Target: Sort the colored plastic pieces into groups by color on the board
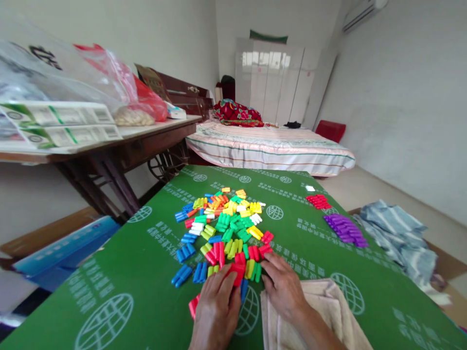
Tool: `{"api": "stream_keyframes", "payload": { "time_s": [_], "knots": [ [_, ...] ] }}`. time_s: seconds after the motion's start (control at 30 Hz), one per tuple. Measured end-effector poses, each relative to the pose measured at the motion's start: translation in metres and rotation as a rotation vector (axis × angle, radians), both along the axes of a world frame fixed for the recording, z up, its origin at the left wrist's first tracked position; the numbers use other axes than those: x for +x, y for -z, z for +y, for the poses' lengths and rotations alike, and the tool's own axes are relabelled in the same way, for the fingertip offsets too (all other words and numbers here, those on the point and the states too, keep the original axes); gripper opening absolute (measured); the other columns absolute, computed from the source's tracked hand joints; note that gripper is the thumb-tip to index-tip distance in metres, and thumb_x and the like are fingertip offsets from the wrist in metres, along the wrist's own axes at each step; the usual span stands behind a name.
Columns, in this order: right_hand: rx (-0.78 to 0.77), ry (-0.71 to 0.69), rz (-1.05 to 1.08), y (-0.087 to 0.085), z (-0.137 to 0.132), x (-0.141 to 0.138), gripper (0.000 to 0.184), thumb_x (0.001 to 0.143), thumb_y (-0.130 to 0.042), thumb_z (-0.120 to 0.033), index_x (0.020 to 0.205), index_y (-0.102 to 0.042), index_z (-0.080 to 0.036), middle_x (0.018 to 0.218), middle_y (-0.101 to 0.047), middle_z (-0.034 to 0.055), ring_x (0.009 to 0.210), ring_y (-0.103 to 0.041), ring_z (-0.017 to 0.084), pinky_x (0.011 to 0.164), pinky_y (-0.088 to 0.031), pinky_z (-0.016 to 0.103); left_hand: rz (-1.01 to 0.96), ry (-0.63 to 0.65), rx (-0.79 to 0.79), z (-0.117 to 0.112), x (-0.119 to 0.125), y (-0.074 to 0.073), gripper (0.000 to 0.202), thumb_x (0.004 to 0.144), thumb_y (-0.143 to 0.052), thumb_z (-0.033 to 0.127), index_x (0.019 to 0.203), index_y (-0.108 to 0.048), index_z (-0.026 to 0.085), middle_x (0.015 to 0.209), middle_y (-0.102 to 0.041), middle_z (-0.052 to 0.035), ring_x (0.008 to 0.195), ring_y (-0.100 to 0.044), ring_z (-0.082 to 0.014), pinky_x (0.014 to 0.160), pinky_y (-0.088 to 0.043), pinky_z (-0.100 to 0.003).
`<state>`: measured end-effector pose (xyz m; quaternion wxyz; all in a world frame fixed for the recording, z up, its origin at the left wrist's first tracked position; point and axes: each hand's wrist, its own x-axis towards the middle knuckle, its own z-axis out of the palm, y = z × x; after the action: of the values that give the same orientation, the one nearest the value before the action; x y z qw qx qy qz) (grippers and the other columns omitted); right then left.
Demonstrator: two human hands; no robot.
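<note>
My left hand (pixel 219 304) is low in the middle of the green board, fingers closed around a few red plastic tube pieces (pixel 237 273). Another red piece (pixel 193 306) lies beside its wrist, partly hidden. To the right, my right hand (pixel 282 284) has its fingers bent but apart, fingertips beside a red piece (pixel 265 250) and green tubes (pixel 256 272); whether they touch is unclear. Ahead of both hands spreads a loose pile of short tube-like pieces, with green ones (pixel 228 223), blue ones (pixel 181 275) and yellow ones (pixel 255 232) among them.
Sorted purple pieces (pixel 345 230), red pieces (pixel 318 201) and a white group (pixel 310 188) lie at the green board's (pixel 109 277) right side. A folded beige cloth (pixel 321 311) rests under my right forearm. Left stands a table (pixel 156 129) with bags; a bed (pixel 270 146) is beyond.
</note>
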<state>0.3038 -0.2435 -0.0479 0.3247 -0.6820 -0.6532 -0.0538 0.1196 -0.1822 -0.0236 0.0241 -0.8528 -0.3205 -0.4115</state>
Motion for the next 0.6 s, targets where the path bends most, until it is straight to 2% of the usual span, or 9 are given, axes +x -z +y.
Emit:
{"api": "stream_keyframes", "payload": {
  "time_s": [0.17, 0.37, 0.6],
  "knots": [
    [0.004, -0.006, -0.008, 0.000, 0.000, 0.000, 0.037, 0.076, -0.047, -0.005, 0.106, -0.066, -0.016, 0.123, -0.061, 0.0088, 0.115, -0.054, 0.024, 0.100, -0.045, 0.040, -0.087, 0.044, -0.134, -0.008, 0.001, -0.003, 0.024, 0.083, -0.057, 0.027, 0.105, -0.064, 0.020, 0.106, -0.068, -0.0081, 0.096, -0.066, -0.0170, 0.083, -0.055, -0.024],
    [0.046, -0.007, -0.026, 0.000, 0.001, 0.000, 0.037, 0.076, -0.047, -0.006, 0.105, -0.066, -0.018, 0.121, -0.062, 0.0091, 0.113, -0.056, 0.025, 0.096, -0.048, 0.041, -0.178, 0.127, -0.349, -0.020, 0.004, -0.008, 0.023, 0.080, -0.062, 0.029, 0.102, -0.065, 0.023, 0.103, -0.070, -0.0048, 0.097, -0.066, -0.0159, 0.086, -0.054, -0.022],
    [0.209, -0.037, -0.047, 0.007, -0.001, 0.002, 0.040, 0.079, -0.046, -0.007, 0.115, -0.061, -0.016, 0.117, -0.064, 0.0112, 0.111, -0.058, 0.024, 0.094, -0.051, 0.043, -0.395, 0.090, -0.749, -0.034, 0.011, -0.017, 0.021, 0.075, -0.065, 0.038, 0.091, -0.070, 0.024, 0.089, -0.073, -0.0016, 0.076, -0.068, -0.0158, 0.070, -0.056, -0.020]
  ]
}}
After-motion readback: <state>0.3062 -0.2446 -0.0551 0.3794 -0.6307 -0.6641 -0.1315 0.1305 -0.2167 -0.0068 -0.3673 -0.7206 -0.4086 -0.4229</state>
